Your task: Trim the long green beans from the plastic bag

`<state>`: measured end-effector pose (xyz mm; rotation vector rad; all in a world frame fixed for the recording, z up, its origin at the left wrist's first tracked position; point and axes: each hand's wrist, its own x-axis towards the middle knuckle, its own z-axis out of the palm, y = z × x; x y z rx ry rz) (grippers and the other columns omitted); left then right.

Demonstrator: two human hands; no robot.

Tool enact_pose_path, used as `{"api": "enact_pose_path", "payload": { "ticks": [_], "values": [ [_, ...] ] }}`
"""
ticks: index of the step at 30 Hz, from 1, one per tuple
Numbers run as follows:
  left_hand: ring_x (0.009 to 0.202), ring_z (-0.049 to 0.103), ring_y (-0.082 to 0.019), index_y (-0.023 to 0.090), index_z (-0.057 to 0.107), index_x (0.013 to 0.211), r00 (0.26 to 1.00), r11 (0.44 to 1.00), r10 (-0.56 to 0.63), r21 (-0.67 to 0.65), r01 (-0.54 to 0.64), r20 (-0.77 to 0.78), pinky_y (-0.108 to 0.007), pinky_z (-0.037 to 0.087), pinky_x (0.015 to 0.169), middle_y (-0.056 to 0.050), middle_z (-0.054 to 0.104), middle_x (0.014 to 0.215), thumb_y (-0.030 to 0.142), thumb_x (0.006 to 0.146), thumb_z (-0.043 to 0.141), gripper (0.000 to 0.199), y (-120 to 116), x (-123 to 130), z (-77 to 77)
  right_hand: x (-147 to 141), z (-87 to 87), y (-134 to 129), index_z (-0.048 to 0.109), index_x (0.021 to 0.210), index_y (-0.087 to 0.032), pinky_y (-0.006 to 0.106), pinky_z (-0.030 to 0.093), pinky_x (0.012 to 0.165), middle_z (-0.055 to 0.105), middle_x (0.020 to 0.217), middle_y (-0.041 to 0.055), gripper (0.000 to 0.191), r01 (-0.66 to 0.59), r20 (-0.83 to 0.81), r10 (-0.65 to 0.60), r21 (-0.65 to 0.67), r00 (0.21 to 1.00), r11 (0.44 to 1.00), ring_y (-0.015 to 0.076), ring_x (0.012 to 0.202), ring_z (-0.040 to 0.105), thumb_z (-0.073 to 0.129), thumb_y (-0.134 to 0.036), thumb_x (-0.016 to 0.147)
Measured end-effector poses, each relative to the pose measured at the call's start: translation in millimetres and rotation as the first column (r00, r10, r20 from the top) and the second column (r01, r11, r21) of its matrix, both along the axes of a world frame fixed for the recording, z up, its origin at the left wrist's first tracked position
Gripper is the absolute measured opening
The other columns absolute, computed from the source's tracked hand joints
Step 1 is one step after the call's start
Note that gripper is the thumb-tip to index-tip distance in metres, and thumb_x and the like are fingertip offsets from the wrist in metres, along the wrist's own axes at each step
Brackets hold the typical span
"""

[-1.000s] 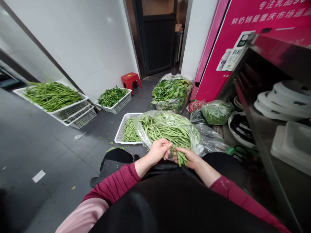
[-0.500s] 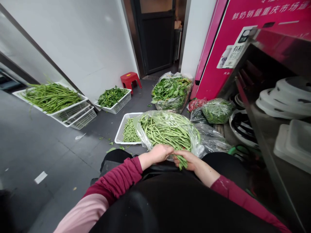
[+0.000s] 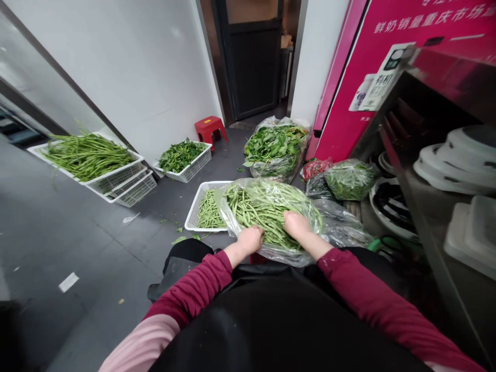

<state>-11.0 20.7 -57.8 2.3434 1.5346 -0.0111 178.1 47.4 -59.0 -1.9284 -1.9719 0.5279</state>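
A clear plastic bag (image 3: 232, 219) full of long green beans (image 3: 267, 209) lies open in front of my lap. My right hand (image 3: 296, 225) reaches over the bag, its fingers curled down into the beans and partly hidden. At the near left rim of the bag, my left hand (image 3: 250, 241) is closed; what its fingers hold is hidden. Just left of the bag stands a white perforated basket (image 3: 192, 209) with short bean pieces (image 3: 210, 211) in it, partly covered by the plastic.
Stacked white baskets (image 3: 134, 188) at left carry long green stalks (image 3: 89, 155). A basket of leafy greens (image 3: 182, 155) and a red stool (image 3: 210, 129) stand by the wall. Bagged greens (image 3: 276, 144) lie ahead. A metal shelf (image 3: 430, 237) with white containers borders the right.
My hands have moved apart. My right hand, which held several beans against my left, has gone forward into the bag; those beans no longer show in it. My left hand shifted slightly left.
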Motion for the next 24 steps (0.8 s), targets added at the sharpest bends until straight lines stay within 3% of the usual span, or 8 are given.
{"api": "enact_pose_path", "payload": {
  "ticks": [4, 8, 10, 12, 16, 20, 22, 24],
  "values": [
    [0.069, 0.054, -0.016, 0.017, 0.06, 0.074, 0.968, 0.998, 0.048, -0.048, -0.037, 0.247, -0.026, 0.04, 0.065, -0.006, 0.058, 0.073, 0.026, 0.078, 0.04, 0.022, -14.2, 9.7, 13.3, 14.2, 13.6, -10.8, 0.052, 0.062, -0.018, 0.029, 0.042, 0.06, 0.058, 0.058, 0.0049, 0.014, 0.075, -0.401, -0.15, -0.196, 0.904, 0.978, 0.0179, 0.06, 0.056, 0.062, -0.027, 0.064],
    [0.043, 0.045, -0.008, 0.015, 0.059, 0.08, 0.782, 0.897, 0.236, -0.438, 0.052, 0.577, -0.02, 0.036, 0.046, 0.0, 0.056, 0.061, 0.04, 0.081, 0.035, 0.034, -32.2, 30.8, 21.0, 16.3, 15.8, -29.9, 0.046, 0.053, -0.017, 0.026, 0.041, 0.042, 0.047, 0.04, -0.001, 0.025, -0.23, -0.805, -0.399, -0.53, 0.439, 0.816, 0.011, 0.038, 0.045, 0.06, -0.034, 0.066],
    [0.038, 0.04, -0.006, 0.015, 0.058, 0.084, 0.719, 0.853, 0.295, -0.512, 0.098, 0.629, -0.019, 0.032, 0.041, 0.001, 0.056, 0.061, 0.044, 0.08, 0.034, 0.037, -40.7, 38.3, 21.9, 8.4, 11.6, -39.0, 0.046, 0.054, -0.017, 0.026, 0.041, 0.039, 0.046, 0.039, -0.0015, 0.026, -0.27, -0.844, -0.468, -0.53, 0.263, 0.804, 0.0106, 0.035, 0.044, 0.06, -0.034, 0.067],
    [0.039, 0.04, -0.007, 0.015, 0.058, 0.079, 0.719, 0.88, 0.275, -0.468, 0.079, 0.639, -0.018, 0.031, 0.042, 0.002, 0.055, 0.058, 0.043, 0.08, 0.035, 0.036, -45.5, 40.9, 22.7, -1.7, 7.6, -46.6, 0.046, 0.055, -0.017, 0.026, 0.041, 0.037, 0.046, 0.038, -0.002, 0.025, -0.216, -0.862, -0.476, -0.505, 0.172, 0.836, 0.011, 0.034, 0.045, 0.061, -0.034, 0.066],
    [0.051, 0.046, -0.01, 0.016, 0.057, 0.063, 0.841, 0.992, 0.052, -0.127, 0.019, 0.538, -0.02, 0.034, 0.052, -0.001, 0.055, 0.056, 0.028, 0.078, 0.038, 0.027, -48.2, 35.3, 28.0, -15.2, 7.8, -56.4, 0.049, 0.057, -0.017, 0.023, 0.039, 0.036, 0.047, 0.04, -0.003, 0.021, -0.056, -0.873, -0.446, -0.464, 0.196, 0.884, 0.0094, 0.034, 0.044, 0.064, -0.03, 0.062],
    [0.053, 0.047, -0.013, 0.018, 0.055, 0.054, 0.871, 0.927, -0.352, 0.0, 0.375, 0.343, -0.023, 0.033, 0.054, -0.003, 0.056, 0.057, 0.021, 0.065, 0.051, 0.012, -52.0, 29.6, 34.0, -14.7, 12.5, -59.1, 0.055, 0.06, -0.016, 0.02, 0.035, 0.034, 0.052, 0.043, -0.003, 0.014, 0.046, -0.83, -0.32, -0.338, 0.457, 0.94, 0.0084, 0.036, 0.044, 0.066, -0.024, 0.058],
    [0.053, 0.047, -0.014, 0.018, 0.055, 0.051, 0.9, 0.946, -0.309, 0.001, 0.324, 0.307, -0.024, 0.033, 0.055, -0.003, 0.054, 0.053, 0.021, 0.063, 0.052, 0.013, -48.2, 27.4, 34.6, -11.6, 15.1, -60.1, 0.056, 0.061, -0.016, 0.019, 0.034, 0.035, 0.052, 0.043, -0.003, 0.013, 0.024, -0.804, -0.258, -0.29, 0.535, 0.957, 0.0082, 0.036, 0.044, 0.066, -0.024, 0.058],
    [0.053, 0.047, -0.014, 0.018, 0.056, 0.05, 0.939, 0.997, -0.078, 0.006, 0.081, 0.336, -0.024, 0.035, 0.055, -0.003, 0.052, 0.05, 0.026, 0.067, 0.049, 0.02, -35.8, 22.6, 34.5, -8.0, 18.4, -62.7, 0.056, 0.061, -0.015, 0.019, 0.035, 0.035, 0.053, 0.044, -0.0024, 0.014, -0.097, -0.826, -0.241, -0.333, 0.51, 0.938, 0.0083, 0.036, 0.045, 0.064, -0.027, 0.06]
  ]
}}
